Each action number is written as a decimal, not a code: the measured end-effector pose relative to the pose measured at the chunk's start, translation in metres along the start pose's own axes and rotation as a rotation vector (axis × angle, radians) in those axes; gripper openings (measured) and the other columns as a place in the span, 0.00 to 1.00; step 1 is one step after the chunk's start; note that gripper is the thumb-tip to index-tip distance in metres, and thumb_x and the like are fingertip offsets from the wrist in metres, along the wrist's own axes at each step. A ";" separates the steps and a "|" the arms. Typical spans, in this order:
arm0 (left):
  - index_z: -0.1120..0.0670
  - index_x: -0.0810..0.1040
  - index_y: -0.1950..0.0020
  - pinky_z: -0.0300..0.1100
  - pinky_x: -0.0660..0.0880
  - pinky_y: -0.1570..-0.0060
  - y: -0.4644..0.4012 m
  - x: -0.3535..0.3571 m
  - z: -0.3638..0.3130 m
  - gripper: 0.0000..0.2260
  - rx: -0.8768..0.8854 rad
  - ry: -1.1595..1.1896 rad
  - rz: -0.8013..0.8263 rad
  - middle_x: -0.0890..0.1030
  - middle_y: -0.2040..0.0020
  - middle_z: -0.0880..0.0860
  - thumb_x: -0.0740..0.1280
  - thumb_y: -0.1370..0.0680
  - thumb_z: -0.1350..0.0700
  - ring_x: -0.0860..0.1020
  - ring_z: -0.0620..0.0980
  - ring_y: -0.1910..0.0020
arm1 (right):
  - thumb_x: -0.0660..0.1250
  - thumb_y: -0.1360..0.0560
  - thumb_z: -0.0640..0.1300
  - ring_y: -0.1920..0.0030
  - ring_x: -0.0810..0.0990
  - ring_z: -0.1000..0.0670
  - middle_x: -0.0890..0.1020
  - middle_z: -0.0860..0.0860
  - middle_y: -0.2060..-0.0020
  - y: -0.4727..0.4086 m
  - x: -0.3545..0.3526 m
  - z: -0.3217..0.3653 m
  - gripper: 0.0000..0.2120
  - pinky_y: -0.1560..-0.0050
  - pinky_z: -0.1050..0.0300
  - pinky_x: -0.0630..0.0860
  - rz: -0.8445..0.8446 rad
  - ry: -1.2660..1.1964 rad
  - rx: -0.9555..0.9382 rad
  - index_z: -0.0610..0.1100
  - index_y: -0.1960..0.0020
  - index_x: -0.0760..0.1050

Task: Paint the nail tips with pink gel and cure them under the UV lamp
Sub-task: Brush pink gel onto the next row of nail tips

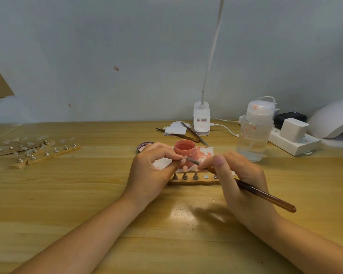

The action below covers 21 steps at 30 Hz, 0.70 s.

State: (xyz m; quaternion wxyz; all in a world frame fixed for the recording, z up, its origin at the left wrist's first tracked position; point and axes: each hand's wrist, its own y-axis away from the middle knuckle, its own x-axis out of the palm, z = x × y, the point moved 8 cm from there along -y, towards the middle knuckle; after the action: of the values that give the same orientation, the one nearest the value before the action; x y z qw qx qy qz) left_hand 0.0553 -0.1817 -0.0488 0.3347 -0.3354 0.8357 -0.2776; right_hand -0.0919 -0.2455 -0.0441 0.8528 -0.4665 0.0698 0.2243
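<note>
The right hand (240, 180) is gripping a long brown-handled brush (265, 195), its handle sticking back toward the person and its thin metal tip reaching toward the left hand (151, 171). The left hand is pinching a small pale pink nail tip (183, 160) between thumb and forefinger; its stand is hidden by the fingers. Just beyond the hands, a narrow wooden strip (194, 182) is carrying three visible cone stands, one topped with a pink tip, and two bare round discs; the right hand is covering its far end. Behind that, an open round jar of pink gel (185, 150) is sitting on a pink-smeared white paper, its lid (144, 146) just left. Farther right, a clear pump bottle (254, 133) is standing, and the white domed UV lamp (334, 120) is cut off at the edge. Far left, blurred rows of clear tips on wooden strips (46, 150) are lying, too indistinct to count.
</note>
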 end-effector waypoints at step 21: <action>0.50 0.81 0.52 0.26 0.71 0.54 0.000 0.006 0.000 0.13 -0.006 0.016 0.075 0.79 0.56 0.43 0.70 0.30 0.66 0.76 0.41 0.52 | 0.53 0.22 0.55 0.57 0.78 0.58 0.78 0.64 0.61 -0.003 0.004 0.003 0.14 0.58 0.49 0.77 0.018 0.005 -0.040 0.56 0.56 0.76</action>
State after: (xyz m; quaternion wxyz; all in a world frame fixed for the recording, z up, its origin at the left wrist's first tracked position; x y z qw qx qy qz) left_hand 0.0524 -0.1859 -0.0512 0.3374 -0.3026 0.8511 -0.2651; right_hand -0.0876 -0.2435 -0.0417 0.8409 -0.4836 0.0717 0.2320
